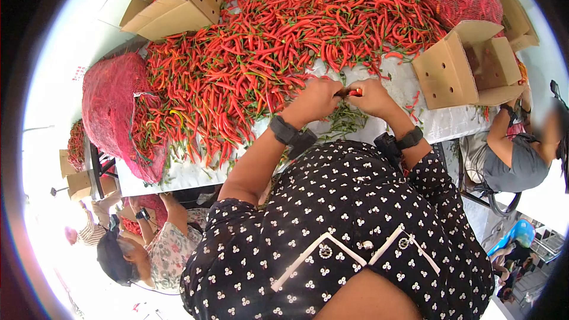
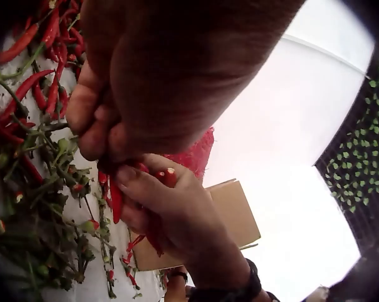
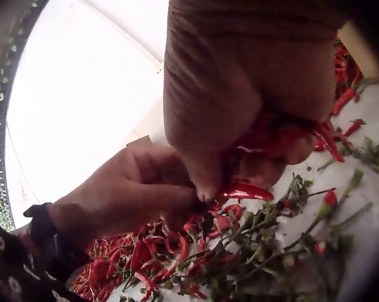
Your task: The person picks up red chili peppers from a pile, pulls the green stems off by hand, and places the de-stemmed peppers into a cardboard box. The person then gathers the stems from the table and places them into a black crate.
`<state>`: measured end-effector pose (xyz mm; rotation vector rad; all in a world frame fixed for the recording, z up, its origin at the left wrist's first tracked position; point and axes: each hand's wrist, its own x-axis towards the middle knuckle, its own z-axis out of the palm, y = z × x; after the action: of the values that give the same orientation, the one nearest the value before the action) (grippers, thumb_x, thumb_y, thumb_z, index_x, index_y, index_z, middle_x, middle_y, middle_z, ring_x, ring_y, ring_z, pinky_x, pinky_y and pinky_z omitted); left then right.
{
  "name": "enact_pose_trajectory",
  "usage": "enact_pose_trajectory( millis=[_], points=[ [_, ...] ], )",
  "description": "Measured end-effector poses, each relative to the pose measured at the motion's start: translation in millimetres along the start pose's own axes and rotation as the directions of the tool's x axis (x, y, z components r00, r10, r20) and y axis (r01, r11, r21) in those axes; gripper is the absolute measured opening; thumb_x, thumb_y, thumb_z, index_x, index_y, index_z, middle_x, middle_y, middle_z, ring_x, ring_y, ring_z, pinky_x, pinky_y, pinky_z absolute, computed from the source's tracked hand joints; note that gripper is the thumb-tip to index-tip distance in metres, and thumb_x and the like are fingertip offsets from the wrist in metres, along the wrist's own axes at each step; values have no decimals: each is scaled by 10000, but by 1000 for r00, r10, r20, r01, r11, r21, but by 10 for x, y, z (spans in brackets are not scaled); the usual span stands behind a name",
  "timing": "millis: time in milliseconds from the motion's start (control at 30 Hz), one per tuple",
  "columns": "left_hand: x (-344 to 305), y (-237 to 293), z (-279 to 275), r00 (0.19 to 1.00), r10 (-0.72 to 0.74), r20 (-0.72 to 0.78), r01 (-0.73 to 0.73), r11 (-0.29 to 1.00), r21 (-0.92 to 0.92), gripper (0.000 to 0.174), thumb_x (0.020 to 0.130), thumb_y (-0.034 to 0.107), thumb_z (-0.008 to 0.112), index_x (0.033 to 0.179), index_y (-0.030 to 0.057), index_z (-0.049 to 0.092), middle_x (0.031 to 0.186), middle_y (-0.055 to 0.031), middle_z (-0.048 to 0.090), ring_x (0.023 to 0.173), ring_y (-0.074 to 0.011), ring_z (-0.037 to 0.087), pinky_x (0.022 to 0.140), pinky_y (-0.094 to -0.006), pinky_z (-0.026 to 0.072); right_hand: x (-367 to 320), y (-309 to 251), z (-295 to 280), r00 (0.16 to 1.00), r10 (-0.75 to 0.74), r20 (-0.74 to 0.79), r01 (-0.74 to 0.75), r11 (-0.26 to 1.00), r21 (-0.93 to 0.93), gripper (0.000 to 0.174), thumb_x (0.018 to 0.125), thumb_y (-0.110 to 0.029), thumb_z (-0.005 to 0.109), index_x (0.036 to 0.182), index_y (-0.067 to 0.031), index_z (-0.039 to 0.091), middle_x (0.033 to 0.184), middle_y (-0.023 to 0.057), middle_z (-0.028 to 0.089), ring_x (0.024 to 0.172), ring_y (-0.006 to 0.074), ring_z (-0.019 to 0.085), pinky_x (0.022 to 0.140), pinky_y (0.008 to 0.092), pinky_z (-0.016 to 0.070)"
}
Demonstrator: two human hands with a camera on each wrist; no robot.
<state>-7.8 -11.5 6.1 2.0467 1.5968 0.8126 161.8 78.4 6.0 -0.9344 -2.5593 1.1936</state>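
Hard daylight throughout. The head view bulges inside a black ring, and everything far left of the left grip (image 1: 317, 102) burns out white. In the wrist views, the left grip and right grip (image 3: 252, 82) loom shaded and soft against white glare. The chilli (image 3: 243, 190) between them is sharper, and the stems (image 3: 284, 251) beneath are blurred.

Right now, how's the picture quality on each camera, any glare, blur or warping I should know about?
Head view: fisheye bends the table, dark ring round the frame, left edge blown out white. Left wrist view: left hand close and soft, white glare behind. Right wrist view: right hand blurred and backlit, the pinched chilli clearer.
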Motion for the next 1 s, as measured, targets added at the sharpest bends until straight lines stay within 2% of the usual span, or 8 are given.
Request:
enact_pose_trajectory(
  millis=[233,367,433,533,600,667,767,1000],
  points=[
    [0,26,79,992,-28,-126,27,1000,-8,93,728,82,536,776,14,576,693,-199,575,640,-383,562,615,-466,447,-25,-65,33,997,-32,-63,33,999,16,227,691,-248,625,726,-23,624,642,176,577,556,299,553,565,384,445],
    [17,-24,82,966,-152,-209,171,982,76,123,744,102,555,784,-3,603,703,-184,582,664,-371,571,618,-404,458,0,-62,39,984,178,-13,-174,970,172,230,750,-229,582,661,-19,602,565,107,568,493,195,530,494,331,420],
    [-27,-75,-3,945,-266,-190,243,961,-135,145,737,115,570,803,-6,614,735,-182,609,673,-344,591,621,-373,474,-14,-35,1,966,253,47,-256,922,291,227,774,-221,563,664,-25,601,538,71,556,476,157,517,469,305,408],
    [-119,-117,-180,965,-262,5,255,931,-260,147,745,154,582,732,12,617,763,-160,607,708,-327,585,645,-389,471,-38,48,-56,945,314,96,-315,783,537,201,818,-197,517,729,-36,596,583,28,547,501,118,511,446,264,391],
    [-158,-172,-237,963,-250,101,269,909,-319,164,749,173,588,697,21,619,778,-149,606,725,-318,581,656,-397,470,-82,183,-99,952,252,175,-260,361,896,190,837,-181,499,811,-16,590,661,57,570,548,136,535,475,263,420],
    [-153,-299,-221,956,-242,-168,250,968,24,146,746,154,578,836,63,647,816,-136,615,755,-298,597,659,-380,480,-78,226,-46,951,256,174,-250,303,920,185,844,-175,495,815,-15,585,685,65,575,565,139,542,493,259,428],
    [-92,-442,-105,952,-203,-227,245,954,172,134,738,131,586,852,71,625,883,-123,579,788,-311,582,676,-417,476,-58,180,-3,954,251,164,-227,248,942,174,860,-166,501,832,-8,568,728,69,570,611,140,541,543,254,439],
    [22,-469,19,946,-301,-121,323,845,427,160,717,112,594,869,65,613,888,-120,580,777,-325,586,671,-423,479,-62,209,2,948,266,175,-268,373,888,114,844,-117,580,872,-9,557,734,46,544,613,118,518,551,245,424]
  ],
)
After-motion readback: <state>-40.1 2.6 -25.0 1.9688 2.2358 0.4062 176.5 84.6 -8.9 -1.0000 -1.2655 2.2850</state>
